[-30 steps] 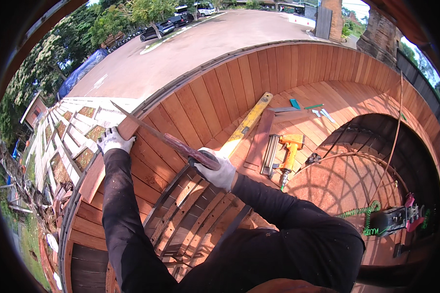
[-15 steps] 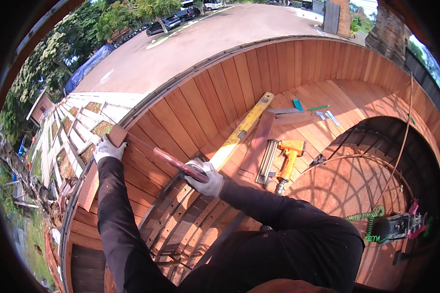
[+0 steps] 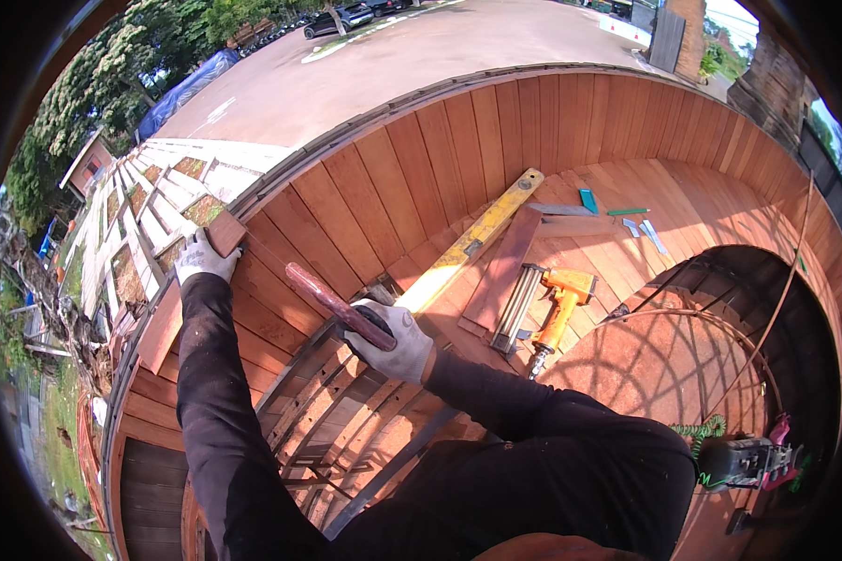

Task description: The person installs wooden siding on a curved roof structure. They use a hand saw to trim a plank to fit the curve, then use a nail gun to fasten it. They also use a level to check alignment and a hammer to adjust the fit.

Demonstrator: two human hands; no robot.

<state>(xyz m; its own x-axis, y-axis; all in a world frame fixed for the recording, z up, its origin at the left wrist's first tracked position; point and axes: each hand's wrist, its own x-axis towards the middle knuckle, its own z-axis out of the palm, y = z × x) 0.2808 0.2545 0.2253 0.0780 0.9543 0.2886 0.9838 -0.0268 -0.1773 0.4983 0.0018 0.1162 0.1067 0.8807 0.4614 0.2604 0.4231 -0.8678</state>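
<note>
My left hand point(image 3: 206, 258), in a white glove, is closed on a short reddish wooden board end point(image 3: 225, 232) at the top edge of the curved plank wall. Another stretch of board point(image 3: 162, 329) shows beside my left forearm; whether it is the same piece is hidden. My right hand point(image 3: 400, 346), also gloved, grips a long, narrow reddish-brown tool point(image 3: 332, 299) with a dark part beneath it. It is held above the inner side of the wall, and its exact kind is not clear.
A yellow spirit level point(image 3: 477, 241), a dark plank point(image 3: 503, 269) and an orange nail gun point(image 3: 563, 297) lie on the curved bench point(image 3: 674, 182). Near them are a metal square point(image 3: 561, 209) and a green pencil point(image 3: 628, 212). Open slatted framing point(image 3: 332, 397) lies below my right hand.
The view has shifted slightly. The tool in my right hand is tilted more steeply, and my left hand stays on the board end.
</note>
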